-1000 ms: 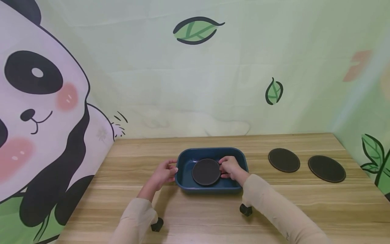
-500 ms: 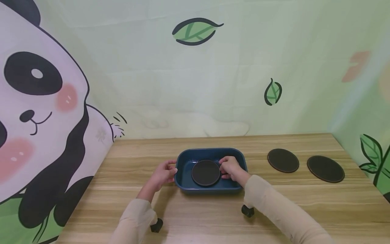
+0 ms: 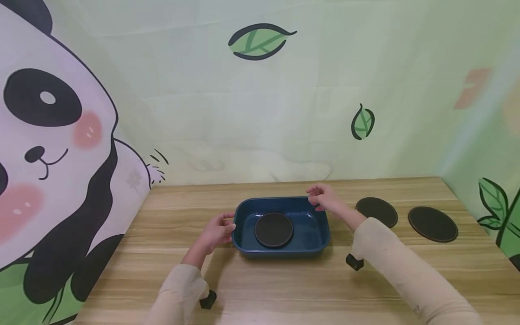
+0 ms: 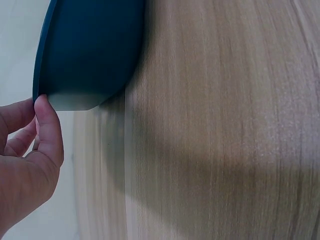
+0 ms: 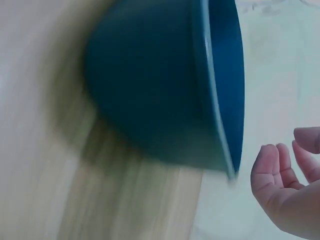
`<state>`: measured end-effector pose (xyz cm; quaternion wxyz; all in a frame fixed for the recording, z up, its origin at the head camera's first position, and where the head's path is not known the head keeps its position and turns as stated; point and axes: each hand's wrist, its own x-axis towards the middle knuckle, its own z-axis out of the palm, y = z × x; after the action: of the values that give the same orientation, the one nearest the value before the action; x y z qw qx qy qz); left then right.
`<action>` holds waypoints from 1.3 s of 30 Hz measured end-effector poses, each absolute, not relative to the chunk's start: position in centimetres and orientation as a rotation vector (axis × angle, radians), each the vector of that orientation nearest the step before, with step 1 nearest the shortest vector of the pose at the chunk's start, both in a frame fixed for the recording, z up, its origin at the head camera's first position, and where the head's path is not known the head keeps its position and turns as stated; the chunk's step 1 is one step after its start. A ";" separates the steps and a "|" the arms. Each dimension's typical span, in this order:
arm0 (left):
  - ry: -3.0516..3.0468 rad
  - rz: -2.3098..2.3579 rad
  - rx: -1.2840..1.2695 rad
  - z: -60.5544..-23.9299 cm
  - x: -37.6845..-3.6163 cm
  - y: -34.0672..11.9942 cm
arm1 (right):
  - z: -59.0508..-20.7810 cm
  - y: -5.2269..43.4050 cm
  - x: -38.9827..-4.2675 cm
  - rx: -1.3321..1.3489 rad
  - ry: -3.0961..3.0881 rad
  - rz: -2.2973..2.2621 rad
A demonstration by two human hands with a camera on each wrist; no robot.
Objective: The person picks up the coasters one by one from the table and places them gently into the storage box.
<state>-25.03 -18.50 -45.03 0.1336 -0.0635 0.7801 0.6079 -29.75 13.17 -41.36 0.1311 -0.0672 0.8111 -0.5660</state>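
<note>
A dark blue rectangular tray (image 3: 314, 234) sits mid-table with a round dark disc (image 3: 273, 229) lying flat inside it. My left hand (image 3: 229, 224) holds the tray's left rim; in the left wrist view the thumb (image 4: 47, 125) presses against the rim of the tray (image 4: 90, 50). My right hand (image 3: 317, 198) hovers empty over the tray's far right corner, fingers loosely curled. The right wrist view shows that hand (image 5: 287, 160) just off the rim of the tray (image 5: 150, 85), touching nothing.
Two more dark discs (image 3: 378, 212) (image 3: 432, 223) lie on the wooden table (image 3: 284, 284) to the right of the tray. A printed backdrop with a panda and leaves closes off the back and both sides.
My right hand let go of the disc in the tray and lifted away toward the tray's far right corner. The disc stays flat in the tray. The left hand has not moved.
</note>
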 end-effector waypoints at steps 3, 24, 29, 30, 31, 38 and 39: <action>2.270 1.756 -0.179 -45.0 -25.1 -18.6 | -41.0 15.6 -30.2 -0.246 2.458 -1.560; 2.294 1.736 -0.192 -45.2 -25.1 -18.6 | -45.7 26.8 -30.4 -0.276 2.802 -1.046; 2.289 1.733 -0.205 -45.2 -25.0 -18.5 | -46.6 27.7 -30.2 -0.299 2.836 -1.020; 2.291 1.730 -0.202 -45.1 -25.0 -18.5 | -46.8 27.9 -30.1 -0.300 2.836 -1.019; 2.291 1.729 -0.204 -45.1 -25.0 -18.5 | -46.9 28.1 -30.1 -0.301 2.832 -1.017; 2.294 1.747 -0.198 -45.0 -25.0 -18.4 | -47.5 29.1 -30.1 -0.181 2.780 -1.047; 2.294 1.748 -0.197 -45.0 -25.0 -18.4 | -47.5 29.2 -30.1 -0.155 2.766 -1.054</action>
<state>-24.96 -18.44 -44.98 0.1249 -0.0677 0.7873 0.6000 -30.09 29.21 -47.48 0.0887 -0.0520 0.9296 -0.3541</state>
